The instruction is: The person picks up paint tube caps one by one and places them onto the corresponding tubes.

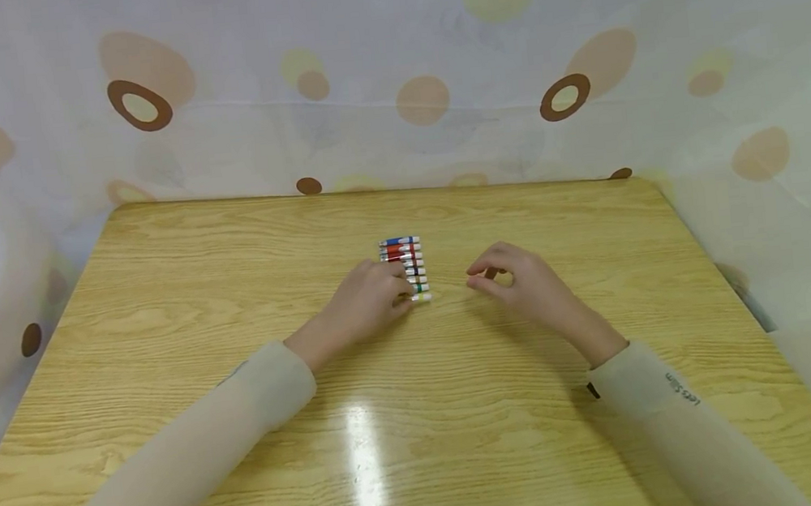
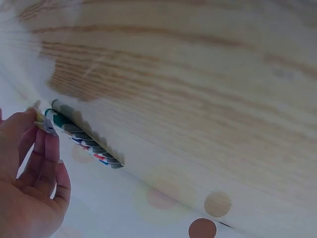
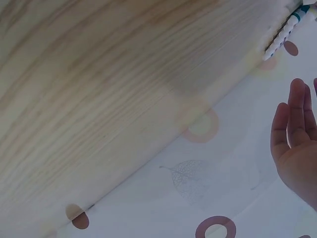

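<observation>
Several small paint tubes (image 1: 401,248) with white caps lie side by side in a column on the wooden table, blue at the far end, then orange and red, with green closer in. At the near end, my left hand (image 1: 372,298) pinches a yellow paint tube (image 2: 46,123) between thumb and fingers. Its white cap points right. My left fingers cover the left parts of several tubes. To the right of the column, my right hand (image 1: 525,280) hovers with fingers loosely bent and nothing visible in it; the right wrist view shows its fingers (image 3: 296,106) fairly straight, apart from the tubes.
The wood-grain table (image 1: 230,254) reaches back to a white curtain (image 1: 358,62) with brown and beige spots, which also hangs along both sides. A bright light reflection lies on the near part of the table.
</observation>
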Motion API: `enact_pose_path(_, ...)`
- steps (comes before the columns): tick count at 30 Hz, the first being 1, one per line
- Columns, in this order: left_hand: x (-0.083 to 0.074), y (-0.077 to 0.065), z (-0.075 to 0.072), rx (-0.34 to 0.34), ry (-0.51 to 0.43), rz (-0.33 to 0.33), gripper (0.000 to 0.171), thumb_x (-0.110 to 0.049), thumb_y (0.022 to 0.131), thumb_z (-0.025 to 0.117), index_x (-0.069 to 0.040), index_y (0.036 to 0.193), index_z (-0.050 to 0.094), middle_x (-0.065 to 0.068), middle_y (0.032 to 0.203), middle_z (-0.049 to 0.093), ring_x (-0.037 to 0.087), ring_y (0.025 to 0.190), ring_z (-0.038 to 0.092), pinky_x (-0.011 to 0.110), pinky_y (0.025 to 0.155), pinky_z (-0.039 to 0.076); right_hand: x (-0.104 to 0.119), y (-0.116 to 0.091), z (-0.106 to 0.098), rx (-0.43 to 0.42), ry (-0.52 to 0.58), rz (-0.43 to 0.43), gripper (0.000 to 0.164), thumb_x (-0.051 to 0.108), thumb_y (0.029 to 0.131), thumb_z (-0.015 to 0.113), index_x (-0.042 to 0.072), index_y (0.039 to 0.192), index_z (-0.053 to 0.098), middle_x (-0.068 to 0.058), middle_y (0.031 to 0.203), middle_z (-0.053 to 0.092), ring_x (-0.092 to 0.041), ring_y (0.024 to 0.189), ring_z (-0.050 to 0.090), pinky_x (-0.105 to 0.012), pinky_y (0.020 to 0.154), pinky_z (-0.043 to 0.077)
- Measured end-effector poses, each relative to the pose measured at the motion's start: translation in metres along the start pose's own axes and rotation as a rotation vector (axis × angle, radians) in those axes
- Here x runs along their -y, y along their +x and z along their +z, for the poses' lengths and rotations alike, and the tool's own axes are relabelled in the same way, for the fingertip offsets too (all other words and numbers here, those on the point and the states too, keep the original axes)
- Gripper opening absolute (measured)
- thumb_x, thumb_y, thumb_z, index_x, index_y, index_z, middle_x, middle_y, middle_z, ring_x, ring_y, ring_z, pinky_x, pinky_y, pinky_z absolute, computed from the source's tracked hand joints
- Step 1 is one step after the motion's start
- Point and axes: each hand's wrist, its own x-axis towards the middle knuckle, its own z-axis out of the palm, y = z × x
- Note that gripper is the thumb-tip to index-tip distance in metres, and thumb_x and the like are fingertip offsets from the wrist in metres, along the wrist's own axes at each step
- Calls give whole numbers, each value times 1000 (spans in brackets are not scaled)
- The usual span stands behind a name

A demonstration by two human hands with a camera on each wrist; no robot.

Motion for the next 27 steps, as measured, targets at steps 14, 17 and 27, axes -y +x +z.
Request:
enact_pose_path(14, -1, 6, 8, -5, 83, 25, 8, -16, 93, 77, -12, 87, 81, 2, 89, 73, 17, 81, 68, 37, 77, 56, -7, 0, -7, -26, 14, -8, 20, 21, 97, 73, 6, 111, 76, -7, 114, 69, -21, 93, 67, -51, 92, 55)
enact_pose_path(17, -2, 6, 8, -9, 86, 23, 9, -15, 93, 77, -11, 86, 81, 3, 88, 73, 18, 80, 68, 37, 78, 57, -8, -1, -7, -32, 14, -16, 20, 20, 97, 73, 6, 111, 76, -7, 113, 69, -21, 92, 67, -51, 92, 55)
enact_pose_path(27, -4, 8, 10, -17, 79, 23, 11, -11, 93, 75, -9, 84, 81, 4, 87, 72, 18, 79, 67, 37, 77, 57, -7, -1, -7, -42, 17, -39, 19, 18, 95, 75, 6, 109, 76, -7, 111, 69, -21, 91, 67, -51, 88, 56)
